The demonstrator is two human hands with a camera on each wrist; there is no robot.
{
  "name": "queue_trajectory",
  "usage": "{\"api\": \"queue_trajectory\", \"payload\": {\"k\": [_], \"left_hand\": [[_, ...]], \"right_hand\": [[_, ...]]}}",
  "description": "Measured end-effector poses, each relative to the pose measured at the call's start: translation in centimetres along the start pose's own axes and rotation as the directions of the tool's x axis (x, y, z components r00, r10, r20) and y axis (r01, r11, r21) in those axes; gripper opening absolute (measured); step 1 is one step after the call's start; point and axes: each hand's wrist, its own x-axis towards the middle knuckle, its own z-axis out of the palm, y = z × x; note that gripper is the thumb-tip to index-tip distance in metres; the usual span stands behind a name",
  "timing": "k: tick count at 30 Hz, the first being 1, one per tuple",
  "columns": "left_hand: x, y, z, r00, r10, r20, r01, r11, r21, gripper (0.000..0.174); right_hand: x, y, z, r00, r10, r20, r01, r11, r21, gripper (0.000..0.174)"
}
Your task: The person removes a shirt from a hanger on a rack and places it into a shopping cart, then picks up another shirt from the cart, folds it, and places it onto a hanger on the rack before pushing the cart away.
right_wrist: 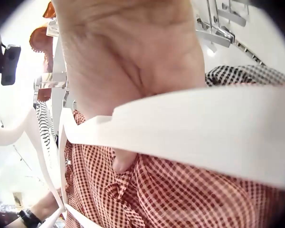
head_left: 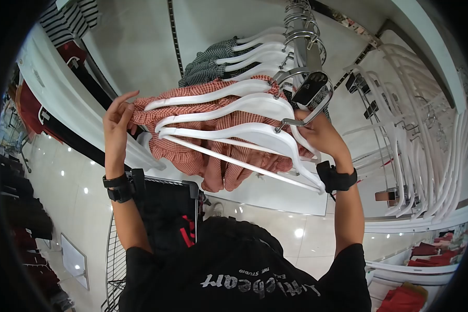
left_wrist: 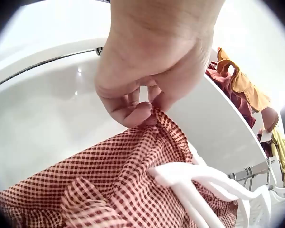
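Note:
A red-and-cream checked garment (head_left: 177,158) hangs on a white hanger from the rail, with bare white hangers (head_left: 257,134) in front of it. My left hand (head_left: 118,125) pinches the cloth's edge at its left end. The left wrist view shows thumb and fingertips together on the checked cloth (left_wrist: 128,166), beside a hanger tip (left_wrist: 175,173). At the opposite end, my right hand (head_left: 325,136) grips the same garment behind the hanger arms. One finger pokes out below a white hanger (right_wrist: 204,128) against the cloth; the other fingers are hidden.
Dark checked garments (head_left: 205,61) hang behind on a metal rail (head_left: 299,23). Many bare hangers (head_left: 426,171) fill the right side. A white panel (head_left: 52,91) with striped and dark clothes stands left. Below is a wire cart (head_left: 114,255) holding a black bag (head_left: 164,213).

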Motion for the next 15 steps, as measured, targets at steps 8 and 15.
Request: {"api": "queue_trajectory", "payload": {"k": [8, 15], "left_hand": [[-0.4, 3.9, 3.8, 0.974, 0.169, 0.151, -0.175, 0.984, 0.029, 0.017], [0.5, 4.5, 8.9, 0.907, 0.239, 0.348, -0.252, 0.968, -0.007, 0.014]], "right_hand": [[-3.4, 1.4, -2.0, 0.980, 0.187, -0.070, -0.181, 0.980, 0.088, 0.028], [-7.7, 6.0, -1.9, 0.949, 0.268, -0.167, -0.249, 0.960, 0.128, 0.026]]}}
